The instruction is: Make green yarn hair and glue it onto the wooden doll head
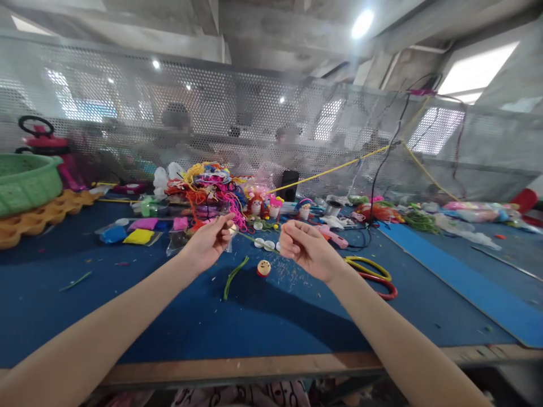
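Above the table my left hand (208, 244) is closed in a pinch. Fingers curled, my right hand (306, 249) is held up opposite it. A thin green strand of yarn (248, 236) stretches between the two hands. Close to the left fingertips shows something small and cream-coloured, partly hidden. Below the hands stands a small doll head (263, 268) with a drawn face and a red base. To its left lies a short bundle of green yarn (234, 278). Several white round discs (268, 245) sit in a row behind the strand.
A heap of coloured yarn (207, 181) and finished little dolls (304, 208) stand at the back. Yellow and red-handled scissors (377, 277) lie by my right forearm. Clay packets (139, 236), a green basket (27, 183) and an egg tray (46, 217) are leftward.
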{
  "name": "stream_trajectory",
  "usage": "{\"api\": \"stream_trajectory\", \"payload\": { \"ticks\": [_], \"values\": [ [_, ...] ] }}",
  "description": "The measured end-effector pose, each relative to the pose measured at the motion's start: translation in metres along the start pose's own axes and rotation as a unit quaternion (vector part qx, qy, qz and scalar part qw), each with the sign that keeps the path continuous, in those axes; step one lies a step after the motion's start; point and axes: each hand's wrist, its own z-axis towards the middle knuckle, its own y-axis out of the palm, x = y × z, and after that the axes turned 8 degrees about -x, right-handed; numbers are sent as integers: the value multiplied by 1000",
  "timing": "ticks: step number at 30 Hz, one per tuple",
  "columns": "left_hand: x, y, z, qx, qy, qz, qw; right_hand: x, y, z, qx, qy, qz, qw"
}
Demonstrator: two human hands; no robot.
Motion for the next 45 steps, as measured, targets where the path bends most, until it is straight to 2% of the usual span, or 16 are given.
{"api": "stream_trajectory", "payload": {
  "ticks": [3, 6, 9, 14, 18, 22, 25, 31, 35, 39, 45],
  "values": [
    [-9, -5, -6, -3, 38, 62, 997, 6, -1, -4, -8, 27, -36, 999],
    [-18, -1, -18, -37, 58, 190, 979, 15, 1, -5, 8, -32, -141, 989],
    [-25, 6, -29, -69, 56, 282, 955, 27, 5, -6, 35, -87, -246, 965],
    [-34, 11, -38, -73, 61, 308, 947, 38, 13, -10, 103, -98, -330, 933],
    [-39, 11, -39, -80, 59, 290, 952, 41, 17, -12, 115, -99, -347, 925],
    [-40, 11, -41, -98, 71, 317, 941, 44, 17, -13, 126, -100, -343, 925],
    [-39, 11, -41, -114, 78, 358, 924, 43, 16, -13, 127, -68, -320, 936],
    [-33, 9, -40, -140, 97, 425, 889, 34, 16, -12, 68, 37, -266, 961],
    [-30, 10, -40, -183, 88, 458, 866, 36, 18, -12, 58, 27, -228, 972],
    [-31, 12, -40, -172, 40, 455, 873, 38, 14, -8, 127, -34, -106, 986],
    [-33, 7, -34, -115, -12, 402, 908, 30, 2, 2, 214, -92, -23, 972]
  ]
}}
